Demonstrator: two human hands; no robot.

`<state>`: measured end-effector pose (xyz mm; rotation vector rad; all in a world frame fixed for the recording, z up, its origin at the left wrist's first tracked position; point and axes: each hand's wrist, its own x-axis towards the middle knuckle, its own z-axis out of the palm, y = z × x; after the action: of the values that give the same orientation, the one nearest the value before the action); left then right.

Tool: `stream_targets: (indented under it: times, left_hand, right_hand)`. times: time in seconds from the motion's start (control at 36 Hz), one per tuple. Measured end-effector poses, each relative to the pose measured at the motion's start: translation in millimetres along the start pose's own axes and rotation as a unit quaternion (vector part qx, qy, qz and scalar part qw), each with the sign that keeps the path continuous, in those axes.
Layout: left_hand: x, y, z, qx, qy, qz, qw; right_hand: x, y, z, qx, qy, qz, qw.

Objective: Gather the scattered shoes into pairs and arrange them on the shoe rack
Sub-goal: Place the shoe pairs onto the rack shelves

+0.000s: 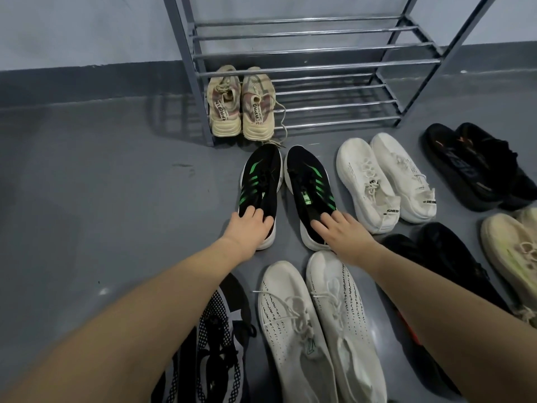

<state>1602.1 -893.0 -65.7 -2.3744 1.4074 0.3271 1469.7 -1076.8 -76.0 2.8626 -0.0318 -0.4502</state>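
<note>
The black-and-green pair (286, 190) stands on the floor just before the rack's (316, 65) front edge, toes pointing rackward. Each heel is gripped: left hand (247, 228), right hand (344, 231).

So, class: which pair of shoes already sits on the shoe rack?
The beige pair, on the rack's bottom shelf at its left end; every other pair lies on the floor.

Grey floor (87, 184), shoe rack (305, 68) holding beige pair (241, 106), sneaker pairs scattered around
</note>
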Motion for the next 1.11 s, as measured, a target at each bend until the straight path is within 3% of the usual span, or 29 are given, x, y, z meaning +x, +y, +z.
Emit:
stream_targets:
  times: [0.14,0.42,0.69,0.81,1.11]
  left_hand:
    - [-1,0,-5,0.008,0.015,0.023,1.000]
    - [-9,-8,-19,-0.034,0.095,0.074,0.992]
    - [-19,-6,-23,-0.037,0.224,0.126,0.966]
    - [-19,-3,-29,-0.017,0.253,0.150,0.956]
    - [-1,-13,-48,0.018,0.310,0.171,0.935]
  right_hand:
    - [4,1,-6,0.003,0.004,-0.022,1.000]
    - [2,9,-23,0.002,-0.006,0.024,1.000]
    - [-7,-7,-47,-0.007,0.058,0.046,0.997]
    - [-15,-13,-45,0.002,0.107,0.051,0.993]
    - [-21,0,-54,0.026,0.148,0.126,0.981]
